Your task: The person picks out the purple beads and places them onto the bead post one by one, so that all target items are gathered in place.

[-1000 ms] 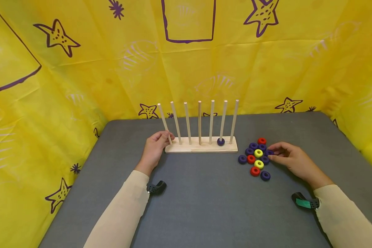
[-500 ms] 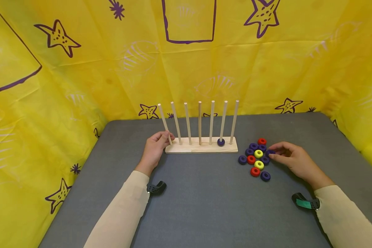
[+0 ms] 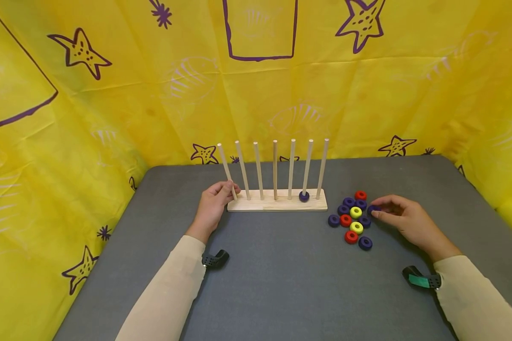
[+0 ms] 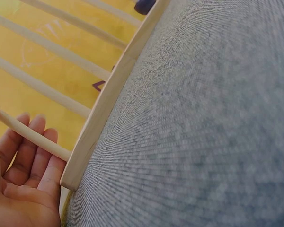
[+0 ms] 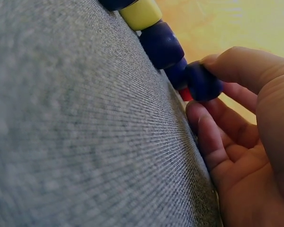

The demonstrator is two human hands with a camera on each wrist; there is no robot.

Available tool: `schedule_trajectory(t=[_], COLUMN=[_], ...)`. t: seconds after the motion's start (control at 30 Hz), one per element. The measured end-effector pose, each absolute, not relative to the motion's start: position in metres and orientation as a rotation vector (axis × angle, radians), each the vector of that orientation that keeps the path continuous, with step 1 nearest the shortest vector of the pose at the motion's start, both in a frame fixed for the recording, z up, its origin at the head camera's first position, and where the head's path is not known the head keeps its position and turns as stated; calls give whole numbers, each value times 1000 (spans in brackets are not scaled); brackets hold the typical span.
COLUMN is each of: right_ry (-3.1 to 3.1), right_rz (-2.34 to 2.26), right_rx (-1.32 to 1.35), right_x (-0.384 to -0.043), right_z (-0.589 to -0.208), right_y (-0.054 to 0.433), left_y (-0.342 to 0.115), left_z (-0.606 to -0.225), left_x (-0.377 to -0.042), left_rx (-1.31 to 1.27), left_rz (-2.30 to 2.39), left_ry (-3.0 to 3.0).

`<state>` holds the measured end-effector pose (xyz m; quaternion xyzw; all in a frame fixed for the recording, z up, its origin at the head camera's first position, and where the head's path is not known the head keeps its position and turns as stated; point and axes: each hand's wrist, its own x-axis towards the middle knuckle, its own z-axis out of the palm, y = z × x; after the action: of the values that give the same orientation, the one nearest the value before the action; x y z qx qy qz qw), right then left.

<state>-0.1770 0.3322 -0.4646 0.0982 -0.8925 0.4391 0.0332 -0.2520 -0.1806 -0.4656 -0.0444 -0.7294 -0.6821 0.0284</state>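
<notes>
Head view: wooden peg rack [image 3: 277,205] mid-tabletop [image 3: 290,279], seven pegs in a row. Left hand [image 3: 210,208] at its left end, thumb and fingers around the leftmost peg [image 3: 224,163], probably steadying. A threaded blue ring [image 3: 304,197] sits at the bottom of the second peg from the right. Right hand [image 3: 403,219] is off to the right, grip narrow, pinching a dark blue ring [image 3: 372,209] at the right edge of the loose rings [image 3: 352,215], a blue, red and yellow mix right of the rack. Left wrist view: leftmost peg passes between thumb and bent fingers, near the base; how firm the hold, can't tell. Right wrist view: thumb on one side of the dark blue ring, fingers on the other; more blue ones and a yellow ring [image 5: 143,15] nearby. Can't tell if it's clear of the tabletop. Step looks like picking up a ring, early on. Next move would call for a firm pinch, a lift above the peg tops, hole lined up over a peg.
</notes>
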Motion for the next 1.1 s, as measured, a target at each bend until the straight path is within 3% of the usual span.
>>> schedule_trajectory(t=[1.1], right_ry=[-2699], right_rz=[1385], right_rx=[291], right_x=[-173], right_z=[-458], right_y=[329], left_y=[-180], left_z=[-462], left_x=[-250], left_rx=[-108], left_rz=[-2074], left_ry=[-2291])
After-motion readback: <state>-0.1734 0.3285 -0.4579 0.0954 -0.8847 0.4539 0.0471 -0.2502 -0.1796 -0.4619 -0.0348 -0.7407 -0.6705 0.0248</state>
